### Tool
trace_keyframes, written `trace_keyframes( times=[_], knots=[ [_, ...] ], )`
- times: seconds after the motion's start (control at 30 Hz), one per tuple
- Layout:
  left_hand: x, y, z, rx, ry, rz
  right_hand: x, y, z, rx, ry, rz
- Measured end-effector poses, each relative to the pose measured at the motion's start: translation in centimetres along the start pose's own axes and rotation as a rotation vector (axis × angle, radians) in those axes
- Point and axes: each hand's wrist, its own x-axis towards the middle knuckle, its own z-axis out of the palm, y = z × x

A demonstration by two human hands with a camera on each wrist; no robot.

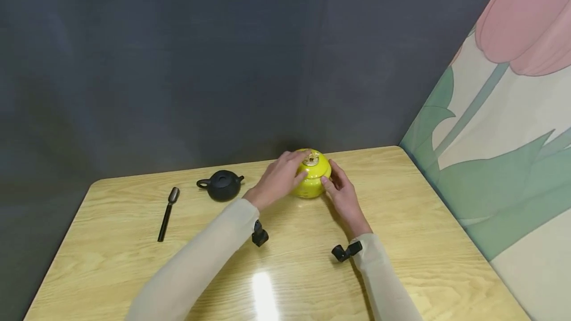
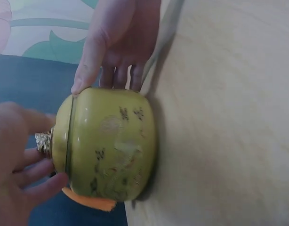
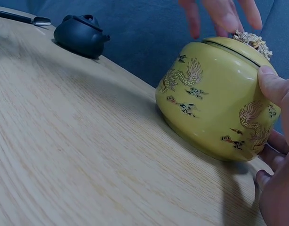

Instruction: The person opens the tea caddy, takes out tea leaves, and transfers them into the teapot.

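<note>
A round yellow lidded jar (image 1: 308, 188) with dragon designs stands upright at the back of the table, its lid (image 3: 238, 49) in place. Topping the lid is a rough gold-and-white knob (image 3: 255, 43). My left hand (image 1: 282, 173) reaches over the lid with fingers spread about the knob; I cannot tell whether they touch it. On the jar's right side, my right hand (image 1: 343, 194) holds the body, thumb near the lid seam and fingers behind. Something orange (image 2: 92, 201) shows beside the jar in the left wrist view; its kind is unclear.
A black teapot (image 1: 224, 186) sits left of the jar. Farther left lies a scoop (image 1: 167, 214) with a black handle and metal head. The wooden table (image 1: 303, 261) ends at a dark curtain (image 1: 214, 63); a tulip-patterned wall covering (image 1: 504, 128) borders it on the right.
</note>
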Motion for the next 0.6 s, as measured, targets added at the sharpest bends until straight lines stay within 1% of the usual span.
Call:
trace_keyframes(
  times=[0.07, 0.13, 0.27, 0.37, 0.43, 0.5, 0.6],
  knots=[
    [-1.2, -0.5, 0.0, -0.029, -0.024, 0.033, 0.0, 0.1, -0.1, 0.004, -0.002, -0.004],
    [-2.6, -0.9, 0.0, -0.051, -0.033, 0.049, 0.0, 0.1, -0.1, 0.015, -0.001, -0.003],
    [-5.6, -1.3, -0.6, -0.073, -0.012, 0.051, -0.5, -0.4, -0.2, 0.019, -0.009, 0.031],
    [-8.0, -1.6, -1.4, -0.041, 0.023, 0.056, -1.2, -0.7, -0.7, -0.033, -0.016, 0.074],
    [-9.6, -2.1, -2.0, -0.018, 0.041, 0.062, -1.8, -0.7, -1.2, -0.075, -0.02, 0.096],
    [-11.2, -2.8, -2.7, 0.006, 0.039, 0.056, -2.4, -0.8, -1.6, -0.107, -0.018, 0.114],
    [-13.8, -4.2, -3.6, 0.026, 0.019, 0.038, -3.1, -1.2, -2.4, -0.119, -0.024, 0.122]
  ],
)
